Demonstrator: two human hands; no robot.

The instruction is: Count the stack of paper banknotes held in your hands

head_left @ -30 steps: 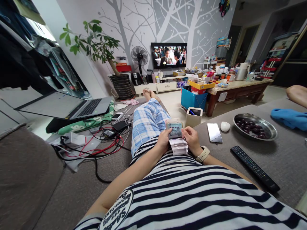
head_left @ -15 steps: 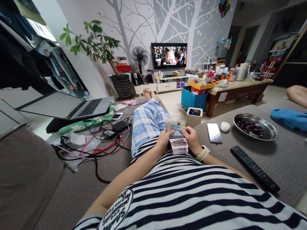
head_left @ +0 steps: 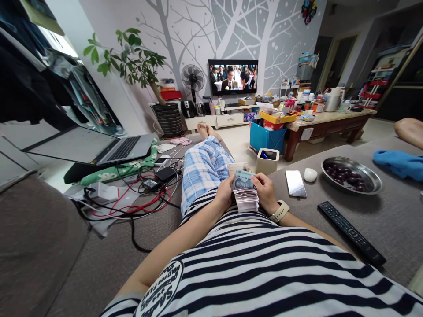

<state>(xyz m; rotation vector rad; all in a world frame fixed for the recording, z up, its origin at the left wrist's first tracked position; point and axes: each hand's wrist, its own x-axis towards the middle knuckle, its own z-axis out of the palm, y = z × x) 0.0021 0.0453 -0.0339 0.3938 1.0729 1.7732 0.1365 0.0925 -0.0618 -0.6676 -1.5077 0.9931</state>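
A thick stack of banknotes (head_left: 245, 193) rests on my lap, over the striped shirt. My left hand (head_left: 224, 193) grips the stack's left side with fingers curled. My right hand (head_left: 266, 191), a pale watch on its wrist, holds the right side and pinches the top greenish note. The upper notes are bent forward towards my checked trouser legs (head_left: 201, 169).
On the grey sofa to my right lie a phone (head_left: 295, 182), a white pebble-like object (head_left: 310, 174), a metal dish of dark fruit (head_left: 352, 175) and a black remote (head_left: 350, 231). At my left are a laptop (head_left: 99, 147) and tangled cables (head_left: 132, 198). A beige bin (head_left: 267, 160) stands ahead.
The top notes, standing up a second ago, have been folded down onto the stack by my right hand. Both hands stay at the stack.
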